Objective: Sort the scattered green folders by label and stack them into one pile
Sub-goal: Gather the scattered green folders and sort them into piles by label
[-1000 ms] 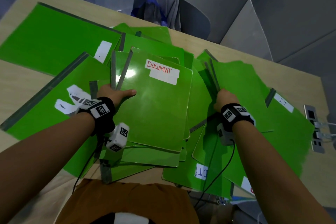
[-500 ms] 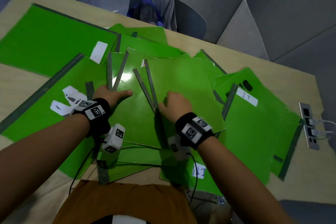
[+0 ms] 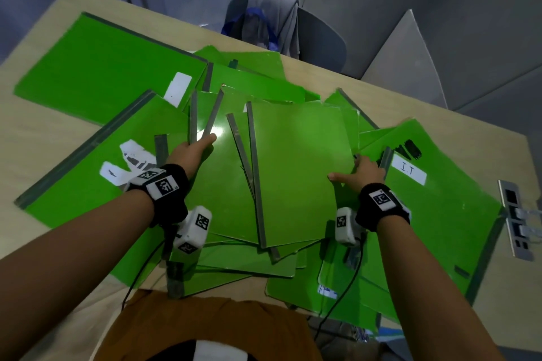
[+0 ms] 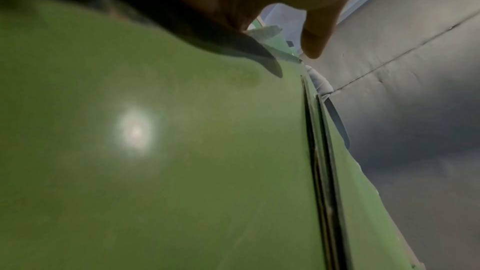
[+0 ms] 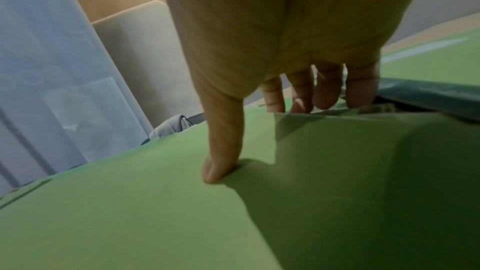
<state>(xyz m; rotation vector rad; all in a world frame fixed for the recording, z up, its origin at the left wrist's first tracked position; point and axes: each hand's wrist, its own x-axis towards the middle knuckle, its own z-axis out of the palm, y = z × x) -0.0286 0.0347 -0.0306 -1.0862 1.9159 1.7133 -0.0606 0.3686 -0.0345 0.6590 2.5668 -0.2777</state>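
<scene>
Green folders lie scattered and overlapping on the wooden table [image 3: 469, 114]. A plain green top folder [image 3: 299, 167] with a grey spine on its left lies on the central pile. My right hand [image 3: 359, 170] grips its right edge. In the right wrist view the thumb [image 5: 223, 151] presses on the cover and the fingers [image 5: 327, 89] curl over the far edge. My left hand [image 3: 193, 149] holds the pile's left edge by two grey spines, thumb on a glossy folder [image 4: 155, 151], fingers hidden. A folder labelled "I.T" [image 3: 410, 173] lies just right of my right hand.
A large folder with a blank white label [image 3: 102, 67] lies at the far left, and one with a torn label [image 3: 88, 173] in front of it. A chair with grey clothing [image 3: 272, 20] stands behind the table. A socket panel [image 3: 516, 214] sits at the right edge.
My right hand brought a plain folder from the right onto the central pile, covering the "DOCUMENT" label, then slid to that folder's right edge. My left hand stayed put.
</scene>
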